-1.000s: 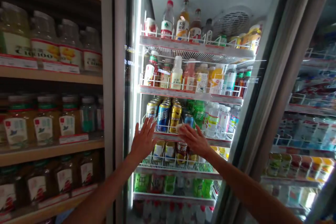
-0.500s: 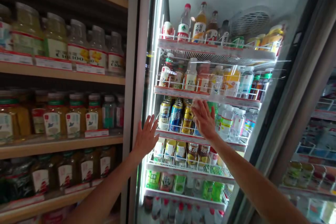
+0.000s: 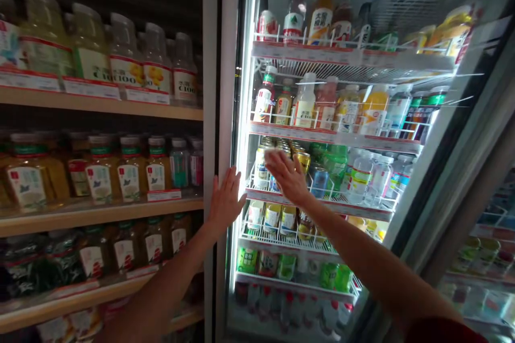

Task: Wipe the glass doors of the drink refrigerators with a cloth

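My left hand point(image 3: 227, 198) lies with fingers outstretched at the left edge of the glass cooler door point(image 3: 281, 313), and appears to rest on it. Over the glass, in front of the beer cans point(image 3: 261, 169), is my right hand point(image 3: 287, 174). Its fingers are stretched and close together over a small white cloth point(image 3: 270, 156), which shows only as a blurred pale patch at the fingertips. Behind the glass, several wire shelves hold drinks. Blue can point(image 3: 319, 181) and green bottles point(image 3: 336, 163) stand right of this hand.
Left of the cooler, wooden shelves point(image 3: 100, 209) carry rows of juice bottles point(image 3: 98, 177) with price tags. The cooler's metal frame point(image 3: 211, 134) stands between them. On the right is another cooler section point(image 3: 478, 262) with more drinks.
My view has shifted, so the cooler sits further right. My right hand rose across the glass, then moved left and slightly down towards the left cans. The left hand stays near the door's left edge.
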